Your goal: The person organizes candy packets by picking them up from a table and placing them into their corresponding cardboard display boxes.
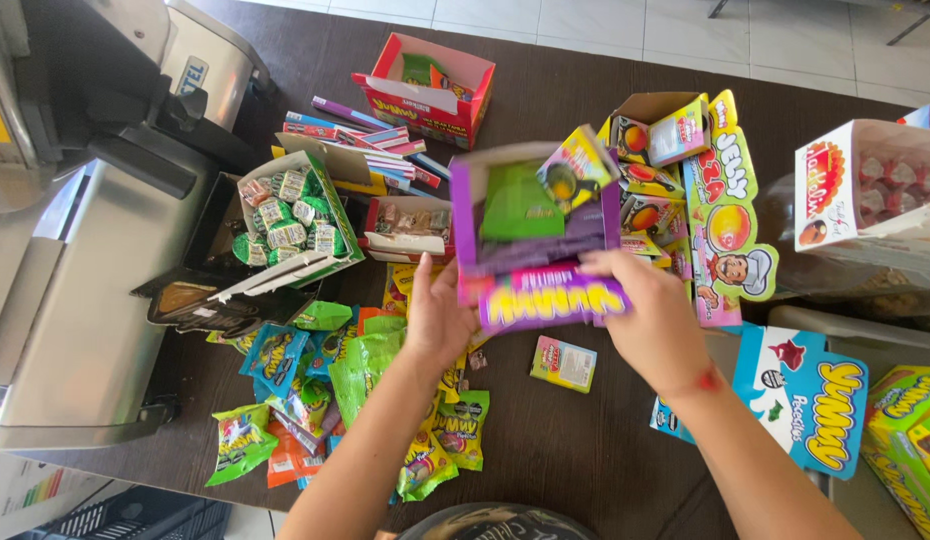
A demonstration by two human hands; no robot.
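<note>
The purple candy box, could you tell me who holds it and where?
Both hands hold the purple display box: left hand at its lower left corner, right hand on its front flap.

You have bright, even daylight across the whole view, with no hard shadows; only soft shading falls under the candy packets on the dark counter [585, 440]. You will see mild glare on the metal machine [75, 300] at the counter's left edge and on the white floor tiles [605, 25] beyond its far edge. Wide-angle distortion bends the corners. Focus is sharp, with slight blur on the forearms at the near edge.
</note>
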